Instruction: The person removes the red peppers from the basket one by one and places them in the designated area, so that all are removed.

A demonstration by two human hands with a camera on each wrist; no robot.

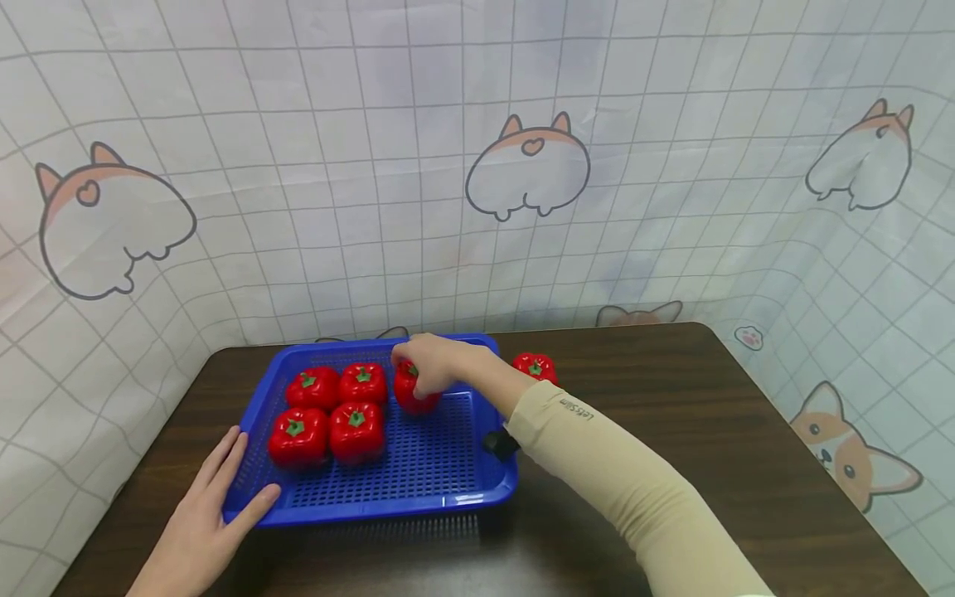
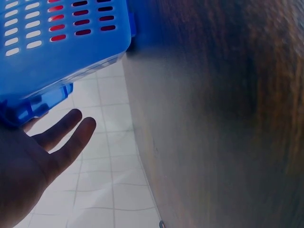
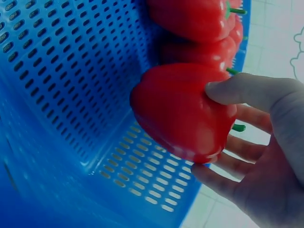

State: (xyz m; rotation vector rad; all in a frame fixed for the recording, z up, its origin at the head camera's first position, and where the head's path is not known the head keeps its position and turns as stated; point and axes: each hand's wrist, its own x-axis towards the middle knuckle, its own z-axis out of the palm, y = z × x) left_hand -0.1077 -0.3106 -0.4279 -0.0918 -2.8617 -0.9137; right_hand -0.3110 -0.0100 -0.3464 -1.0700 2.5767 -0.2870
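My right hand (image 1: 433,365) grips a red bell pepper (image 3: 180,111) over the far side of a blue plastic basket (image 1: 418,507). In the right wrist view the thumb lies on one side of the pepper and the fingers on the other, its green stem showing between them. Several more red bell peppers (image 1: 356,433) stand close together in the left half of the basket, stems up. With straight, spread fingers, my left hand (image 1: 197,518) rests at the basket's near left corner, thumb at the front rim. The left wrist view shows those fingers (image 2: 71,142) outside the perforated wall.
Another red bell pepper (image 1: 535,367) stands on the dark wooden table (image 1: 671,414) just right of the basket, partly behind my right forearm. A white checked cloth (image 1: 418,207) with cartoon dogs hangs behind the table and along its sides.
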